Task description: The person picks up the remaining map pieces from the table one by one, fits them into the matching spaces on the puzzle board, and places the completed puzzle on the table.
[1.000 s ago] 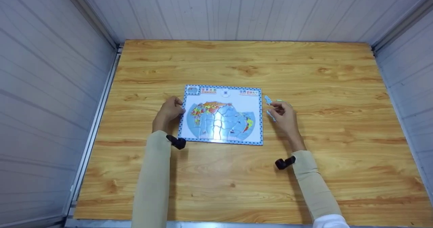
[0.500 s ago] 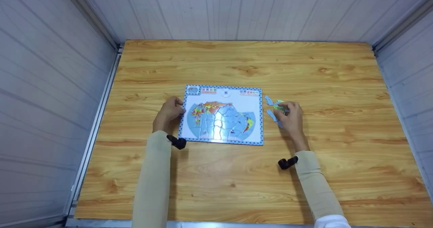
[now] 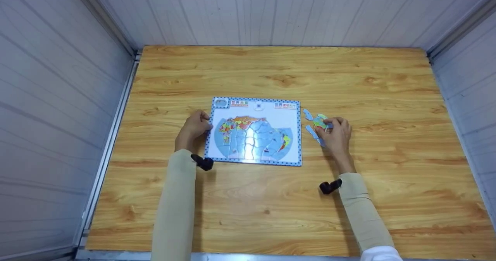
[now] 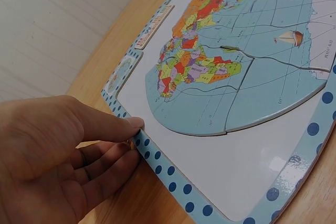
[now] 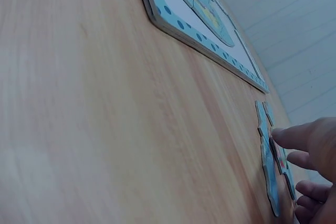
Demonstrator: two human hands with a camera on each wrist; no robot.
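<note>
A world map jigsaw puzzle [image 3: 263, 137] with a dotted blue border lies flat on the table. My left hand [image 3: 193, 127] grips its left edge. In the left wrist view, the left thumb [image 4: 135, 123] presses on the border while the fingers curl against the side. To the right of the board lie several loose puzzle pieces, among them a blue piece [image 3: 307, 114] and a long blue piece [image 3: 311, 131]. My right hand [image 3: 336, 137] pinches a green and red map piece [image 3: 319, 122] between thumb and index finger; that hand partly hides it.
The wooden table [image 3: 263, 210] carries the board and pieces. Pale panel walls stand behind it [image 3: 252, 13] and along both sides. Each sleeve cuff bears a small black camera [image 3: 330, 186]. Light glares on the middle of the map.
My right hand has shifted to the right over the loose pieces, uncovering more of them. The left hand and the board have stayed in place.
</note>
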